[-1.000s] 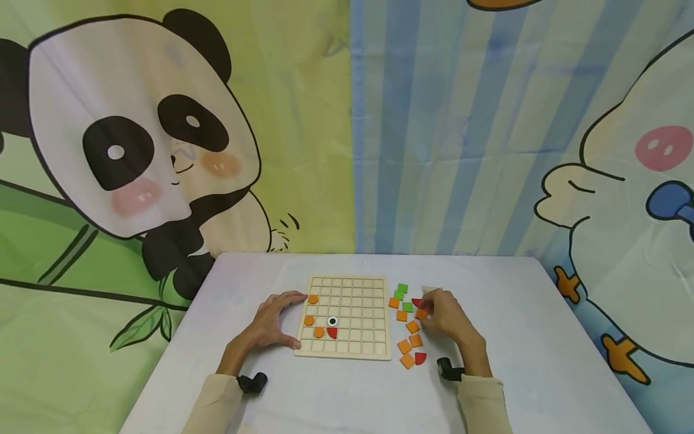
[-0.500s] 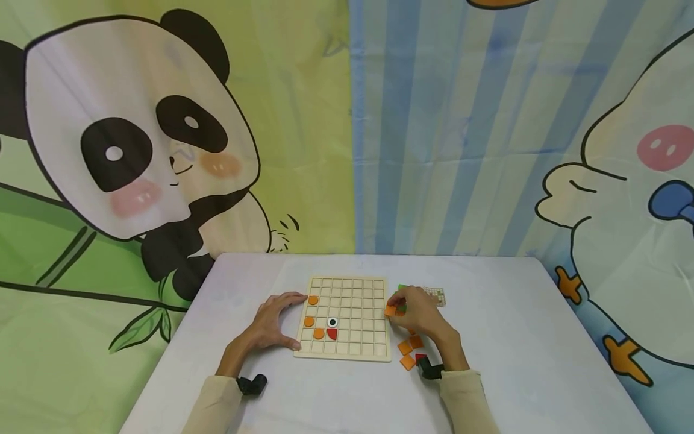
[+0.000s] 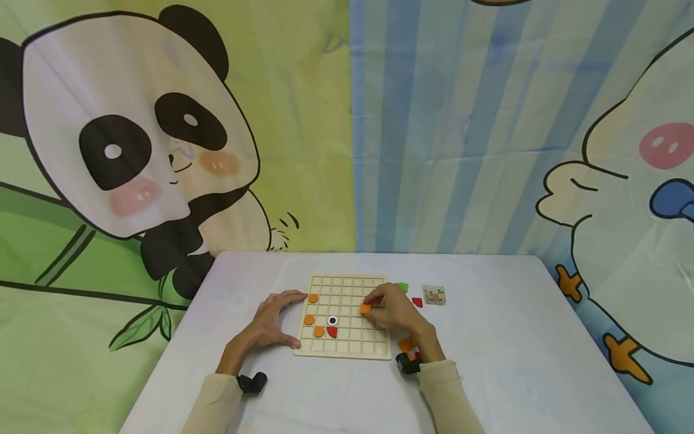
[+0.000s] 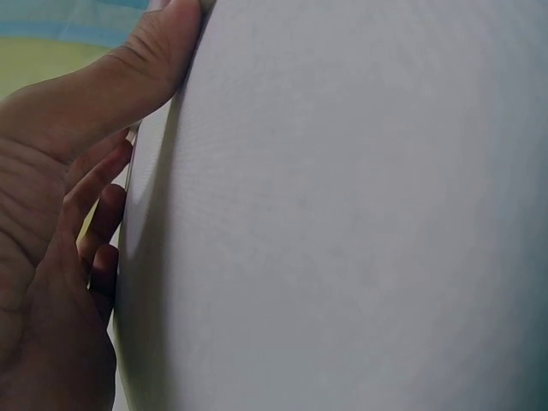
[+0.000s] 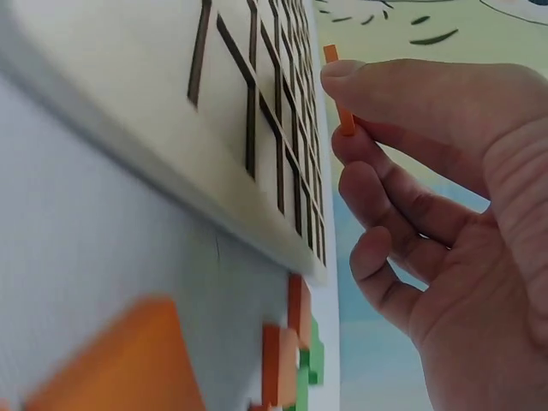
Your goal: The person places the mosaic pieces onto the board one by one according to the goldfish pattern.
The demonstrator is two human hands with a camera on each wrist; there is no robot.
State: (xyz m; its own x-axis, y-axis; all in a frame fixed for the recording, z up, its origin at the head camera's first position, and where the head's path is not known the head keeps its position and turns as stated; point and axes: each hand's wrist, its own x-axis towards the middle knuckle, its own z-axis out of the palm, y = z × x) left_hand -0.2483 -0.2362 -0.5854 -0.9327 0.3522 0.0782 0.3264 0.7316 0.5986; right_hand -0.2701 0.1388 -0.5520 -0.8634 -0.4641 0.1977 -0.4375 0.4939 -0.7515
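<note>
We see R hand [image 3: 394, 308] pinching orange sq. tile [image 3: 365, 308] betw. thumb & fingers, over gridded board [image 3: 352, 346]; tile-board contact unclear. L hand [image 3: 268, 322]: thumb & fingers spread at board's edge. On board betw. hands: 3 orange discs [image 3: 319, 332], B/W eye disc [image 3: 332, 320], red quarter-round tile [image 3: 332, 333]. Right of R hand: 2nd red tile [image 3: 417, 302], patterned card [image 3: 435, 295]. By R wrist [image 3: 431, 346]: loose orange tiles [image 3: 405, 345], partly hidden.

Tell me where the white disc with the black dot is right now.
In the head view, the white disc sits on the left half of the grid board, just beyond the red piece and left of the right hand.
</note>
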